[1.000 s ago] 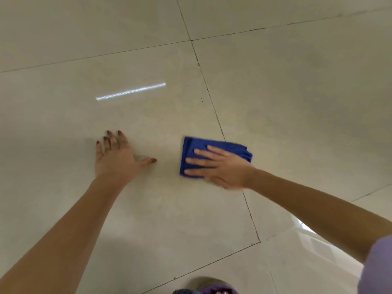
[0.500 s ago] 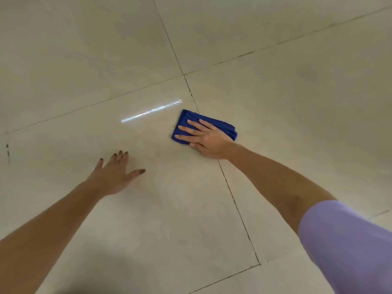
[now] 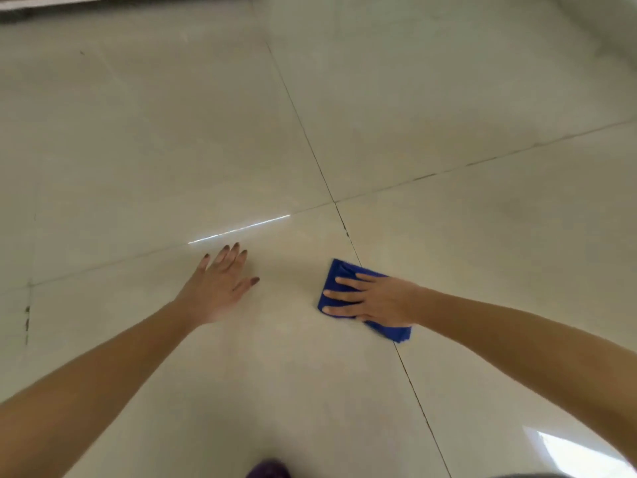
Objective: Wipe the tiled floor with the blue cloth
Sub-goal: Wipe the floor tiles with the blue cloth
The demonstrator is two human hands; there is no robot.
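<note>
A folded blue cloth lies flat on the glossy beige tiled floor, right beside a dark grout line. My right hand presses down on it with fingers spread flat, covering its middle; blue edges show at the far left and near right. My left hand rests palm down on the bare tile to the left of the cloth, fingers apart, holding nothing.
Grout lines cross just beyond the cloth. A bright streak of reflected light lies ahead of my left hand. A dark edge with a pale strip runs along the far top left. A purple bit of clothing shows at the bottom.
My right hand has pulled the cloth back toward me along the grout line after pushing it far forward. The left hand stays planted on the tile.
</note>
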